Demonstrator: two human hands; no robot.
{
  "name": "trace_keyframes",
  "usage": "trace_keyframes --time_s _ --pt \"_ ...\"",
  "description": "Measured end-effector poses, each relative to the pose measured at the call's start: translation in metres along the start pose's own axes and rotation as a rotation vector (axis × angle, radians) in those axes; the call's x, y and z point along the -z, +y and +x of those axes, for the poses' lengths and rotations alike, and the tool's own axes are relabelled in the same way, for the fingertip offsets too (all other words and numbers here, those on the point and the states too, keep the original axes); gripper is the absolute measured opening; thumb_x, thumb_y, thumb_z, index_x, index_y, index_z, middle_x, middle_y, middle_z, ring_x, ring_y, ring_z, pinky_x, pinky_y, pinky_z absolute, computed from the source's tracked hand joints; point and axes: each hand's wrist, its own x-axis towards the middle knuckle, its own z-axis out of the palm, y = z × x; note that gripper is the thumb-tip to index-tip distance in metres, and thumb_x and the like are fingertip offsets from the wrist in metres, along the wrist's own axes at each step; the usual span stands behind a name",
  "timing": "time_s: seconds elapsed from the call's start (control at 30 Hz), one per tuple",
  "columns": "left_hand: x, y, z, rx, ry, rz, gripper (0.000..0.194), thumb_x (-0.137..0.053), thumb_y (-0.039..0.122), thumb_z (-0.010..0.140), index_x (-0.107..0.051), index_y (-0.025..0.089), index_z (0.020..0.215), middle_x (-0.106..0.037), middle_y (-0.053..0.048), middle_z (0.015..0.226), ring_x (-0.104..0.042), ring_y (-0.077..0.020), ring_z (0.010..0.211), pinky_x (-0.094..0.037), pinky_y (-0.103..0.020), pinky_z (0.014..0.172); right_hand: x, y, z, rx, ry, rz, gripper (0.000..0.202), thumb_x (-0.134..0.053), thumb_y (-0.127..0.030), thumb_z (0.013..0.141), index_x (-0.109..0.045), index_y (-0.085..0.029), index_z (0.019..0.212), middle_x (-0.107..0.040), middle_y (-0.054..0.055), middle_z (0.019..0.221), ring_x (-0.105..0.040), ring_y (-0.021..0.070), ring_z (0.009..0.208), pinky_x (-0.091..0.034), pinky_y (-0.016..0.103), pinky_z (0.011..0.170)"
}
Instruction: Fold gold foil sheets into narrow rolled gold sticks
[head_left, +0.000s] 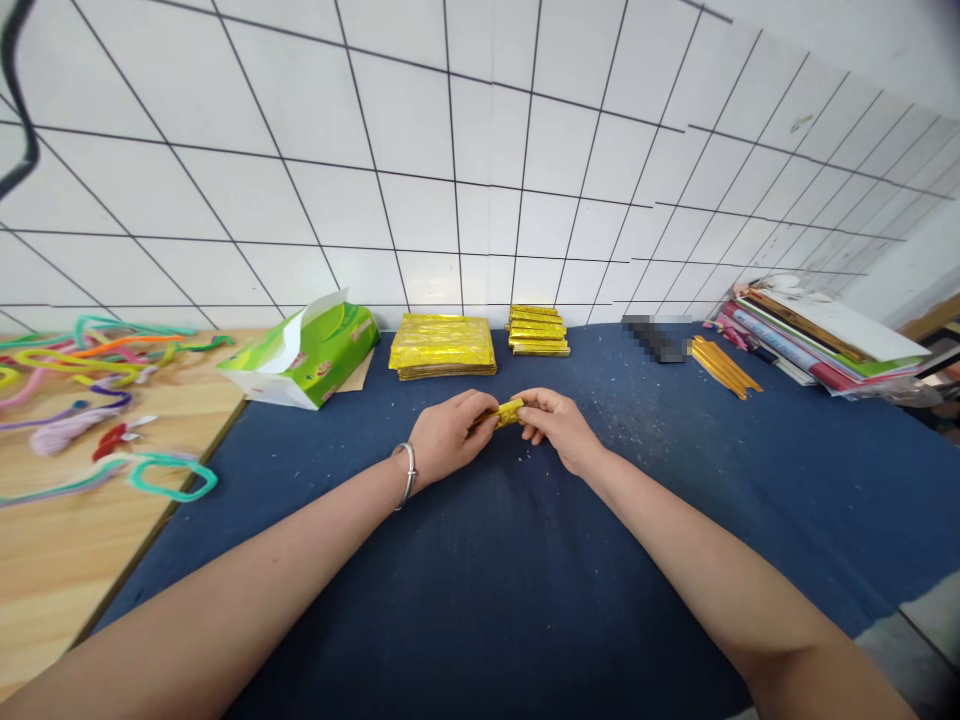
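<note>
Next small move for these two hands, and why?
Probably a light squeeze along the gold piece: the left hand and right hand hold it near opposite ends, so it looks steadied for that. Behind it, the gold strips look narrow and compact; whether this piece is equally firm is too small to tell.
</note>
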Motion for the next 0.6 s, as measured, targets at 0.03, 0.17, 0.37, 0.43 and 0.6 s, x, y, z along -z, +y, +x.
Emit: trace_keyframes --time_s 0.03,0.17,0.37,0.43,0.6 --pt "0.0000 0.0001 -0.0001 -0.005 -0.002 0.003 0.015 -0.041 0.026 0.089 -0.053 0.021 0.098 -0.061 -0.002 0.091 -0.058 -0.0134 0.081 -0.043 -0.024 0.070 0.0003 0.0004 0.0000 0.003 -0.003 0.000 0.023 -0.058 -0.030 0.075 -0.062 -0.021 0.096 -0.061 -0.001 0.074 -0.052 0.0073 0.054 -0.039 0.019 0.047" --pt "-0.0006 0.0001 0.0002 -0.039 -0.010 0.010 0.014 -0.042 0.025 0.089 -0.052 0.022 0.098 -0.061 -0.001 0.094 -0.058 -0.0133 0.083 -0.043 -0.023 0.071 0.0010 0.0023 0.0008 0.012 -0.016 0.005 0.022 -0.056 -0.029 0.077 -0.062 -0.021 0.096 -0.061 -0.001 0.076 -0.052 0.0073 0.055 -0.040 0.019 0.047" --pt "0.0011 -0.0020 0.0019 -0.054 -0.047 0.034 0.016 -0.050 0.033 0.086 -0.052 0.022 0.098 -0.061 -0.001 0.097 -0.059 -0.0143 0.087 -0.044 -0.024 0.072 -0.0002 0.0012 0.0004 -0.007 -0.001 0.009 0.022 -0.055 -0.029 0.077 -0.062 -0.021 0.096 -0.058 -0.002 0.068 -0.052 0.0077 0.054 -0.039 0.019 0.047" --pt "0.0021 -0.0037 0.0022 -0.057 -0.064 0.031 0.022 -0.054 0.036 0.084 -0.051 0.022 0.101 -0.060 -0.002 0.102 -0.058 -0.0149 0.089 -0.045 -0.024 0.073 -0.0003 0.0009 0.0002 -0.009 0.000 0.006 0.021 -0.055 -0.029 0.077 -0.062 -0.020 0.095 -0.058 -0.002 0.067 -0.052 0.0077 0.054 -0.039 0.019 0.047" --pt "0.0030 -0.0094 0.0021 -0.049 -0.064 0.026 0.022 -0.054 0.033 0.083 -0.051 0.023 0.102 -0.060 -0.001 0.103 -0.058 -0.0152 0.091 -0.046 -0.025 0.076 0.0003 0.0018 0.0007 -0.006 -0.004 -0.004 0.020 -0.054 -0.029 0.078 -0.061 -0.020 0.095 -0.058 -0.002 0.069 -0.053 0.0076 0.054 -0.040 0.019 0.047"
